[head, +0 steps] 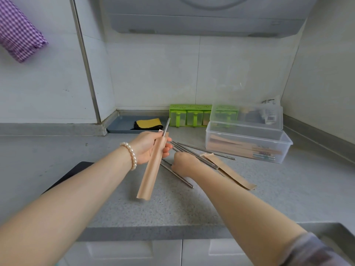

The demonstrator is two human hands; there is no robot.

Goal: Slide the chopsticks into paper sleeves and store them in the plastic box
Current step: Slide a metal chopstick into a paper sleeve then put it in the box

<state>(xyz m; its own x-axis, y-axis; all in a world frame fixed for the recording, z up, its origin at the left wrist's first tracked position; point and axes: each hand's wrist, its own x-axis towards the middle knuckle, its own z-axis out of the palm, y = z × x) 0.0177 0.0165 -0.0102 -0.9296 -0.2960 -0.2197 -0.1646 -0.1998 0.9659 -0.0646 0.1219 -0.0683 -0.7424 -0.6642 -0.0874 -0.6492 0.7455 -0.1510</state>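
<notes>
The left hand (pixel 148 145) grips a paper sleeve (pixel 151 167) held above the counter (pixel 192 206), a chopstick (pixel 166 126) poking out of its top toward 1 o'clock. At its 4 o'clock, the right hand (pixel 183 163) is curled down on the loose chopsticks (pixel 194 153) lying on the counter; whether it grips one I cannot tell. At 3 o'clock of that hand lies a spare sleeve (pixel 228 170). Farther, at 2 o'clock, the box (pixel 247 140) stands with its lid up, sleeved pairs inside.

A speckled grey countertop (pixel 192 206) meets white tiled walls (pixel 153 73) beneath a grey range hood (pixel 203 22); white cabinet doors (pixel 134 252) sit below.
</notes>
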